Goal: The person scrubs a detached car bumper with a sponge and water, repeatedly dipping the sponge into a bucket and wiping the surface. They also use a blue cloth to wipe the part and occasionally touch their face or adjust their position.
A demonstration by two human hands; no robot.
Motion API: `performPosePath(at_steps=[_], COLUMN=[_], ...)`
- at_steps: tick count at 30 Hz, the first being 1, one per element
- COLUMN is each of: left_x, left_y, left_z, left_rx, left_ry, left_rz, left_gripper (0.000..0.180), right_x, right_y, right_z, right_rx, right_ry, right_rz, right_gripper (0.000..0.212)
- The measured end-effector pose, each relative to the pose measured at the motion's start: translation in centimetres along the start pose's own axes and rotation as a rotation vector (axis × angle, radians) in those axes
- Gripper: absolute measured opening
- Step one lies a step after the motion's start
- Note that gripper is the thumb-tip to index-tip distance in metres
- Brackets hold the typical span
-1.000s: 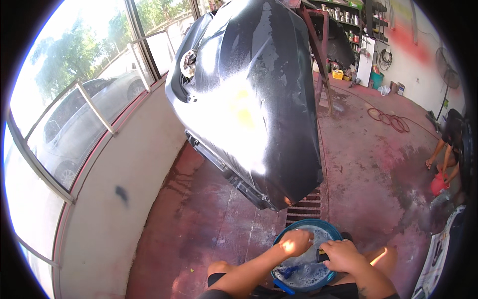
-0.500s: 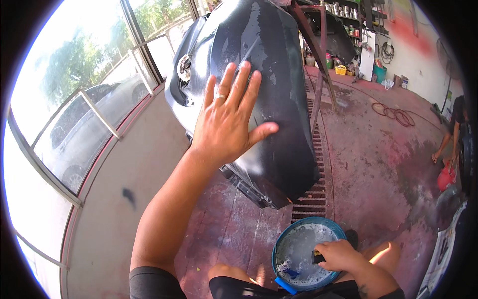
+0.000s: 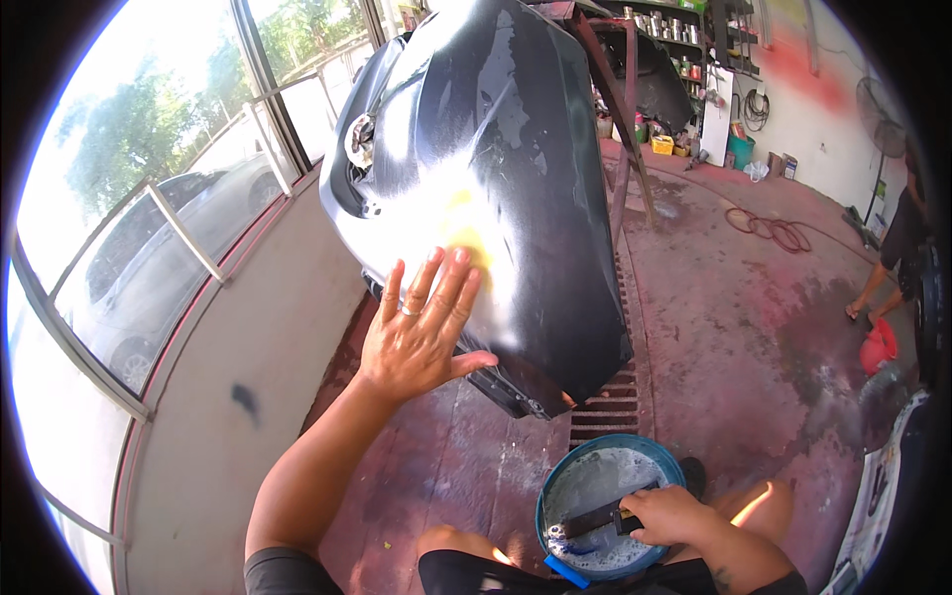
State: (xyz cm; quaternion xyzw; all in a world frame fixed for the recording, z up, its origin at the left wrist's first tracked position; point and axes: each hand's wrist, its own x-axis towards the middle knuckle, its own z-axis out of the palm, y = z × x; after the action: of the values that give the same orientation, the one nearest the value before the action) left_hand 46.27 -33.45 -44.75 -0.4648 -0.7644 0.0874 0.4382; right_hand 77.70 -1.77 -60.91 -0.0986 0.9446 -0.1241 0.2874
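My left hand lies flat, fingers stretched out, against the lower left part of a dark car bumper. Beside its fingertips the bumper shows a bright white area with a yellow patch. My right hand is closed round a small black block over the round blue bucket between my knees. A long dark strip, perhaps sandpaper, lies across the foamy water by the block. Whether the strip is joined to the block, I cannot tell.
The bumper hangs on a rusty metal stand above a floor grate. A red hose lies coiled on the floor. At the right another person stands near a red container. Large windows line the left side.
My left hand has slid down and left along the bumper, uncovering the white and yellow patch. Beside the block in my right hand, a dark strip now shows above the water.
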Motion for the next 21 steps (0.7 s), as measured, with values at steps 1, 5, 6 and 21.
performPosePath(at_steps=[1,5,6,21], left_x=[1.2,5.9,6.5,-4.1], left_y=[0.3,0.9,1.0,7.3], left_z=[-0.6,-2.2,-2.3,1.1], left_rx=[-0.009,-0.051,-0.053,-0.213], left_ry=[-0.009,0.007,0.021,-0.17], left_rz=[-0.012,-0.07,-0.082,-0.024], left_gripper=[0.11,0.111,0.111,0.111], right_x=[0.0,0.4,0.6,0.4], right_y=[0.0,0.5,0.4,-0.5], right_z=[-0.1,0.2,0.2,-0.5], right_rx=[-0.004,-0.007,-0.016,-0.027], right_ry=[-0.011,-0.063,-0.071,0.001], right_rz=[0.006,0.037,0.046,-0.074], right_gripper=[0.053,0.054,0.054,0.055])
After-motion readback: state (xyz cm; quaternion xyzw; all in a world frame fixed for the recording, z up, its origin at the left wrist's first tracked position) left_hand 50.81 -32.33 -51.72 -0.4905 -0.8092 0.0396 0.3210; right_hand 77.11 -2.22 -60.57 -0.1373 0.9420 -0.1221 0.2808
